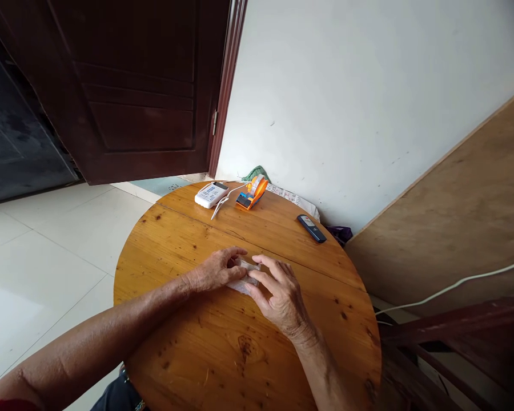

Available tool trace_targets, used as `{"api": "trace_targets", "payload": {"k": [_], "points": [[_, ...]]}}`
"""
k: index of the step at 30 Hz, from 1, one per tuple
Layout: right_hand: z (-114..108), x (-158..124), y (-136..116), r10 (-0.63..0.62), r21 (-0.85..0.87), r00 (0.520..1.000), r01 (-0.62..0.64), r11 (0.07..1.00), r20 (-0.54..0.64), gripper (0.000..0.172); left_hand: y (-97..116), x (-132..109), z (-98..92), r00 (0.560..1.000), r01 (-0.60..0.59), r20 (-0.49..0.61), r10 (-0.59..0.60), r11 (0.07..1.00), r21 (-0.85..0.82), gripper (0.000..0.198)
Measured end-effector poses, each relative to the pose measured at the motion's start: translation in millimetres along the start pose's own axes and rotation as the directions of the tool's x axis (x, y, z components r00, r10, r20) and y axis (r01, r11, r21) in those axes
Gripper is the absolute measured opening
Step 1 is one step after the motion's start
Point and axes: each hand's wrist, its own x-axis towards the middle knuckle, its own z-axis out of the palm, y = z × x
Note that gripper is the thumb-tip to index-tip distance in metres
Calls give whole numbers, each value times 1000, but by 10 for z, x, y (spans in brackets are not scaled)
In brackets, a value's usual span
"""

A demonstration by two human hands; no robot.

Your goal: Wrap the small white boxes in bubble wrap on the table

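A small, pale, see-through wrapped packet [240, 285], perhaps bubble wrap, lies on the round wooden table [244, 348] between my hands. My left hand [218, 269] reaches over its left side, the thumb across the top and the fingers bent behind it. Around the right end curve the fingers of my right hand [280, 294], with the thumb at the near edge and the fingertips at the top and far side. What is inside the wrapping I cannot make out, as the fingers cover much of it.
Toward the table's far edge are a white box-like device [211, 195] with a white cable [225, 200] and an orange tape dispenser [252, 193]. A dark remote control [312, 228] lies at the right. Behind stand a dark red door [145, 91] and a white wall [346, 103].
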Motion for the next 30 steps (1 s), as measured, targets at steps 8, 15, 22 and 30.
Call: {"api": "trace_targets", "payload": {"k": [8,15,22,30], "points": [[58,-27,3,50,118,999,-50,992,1,7,-72,20,76,999,-25,-37,24,999,-39,55],[-29,-60,87,205,250,978,-190,949,-35,16,31,-27,37,999,-11,-30,12,1000,29,57],[19,-51,78,78,133,996,-82,988,32,28,-22,-23,55,998,-33,-52,37,997,75,57],[14,-50,66,141,216,990,-136,967,-8,25,-51,-18,35,999,-23,-49,23,1000,6,62]]}}
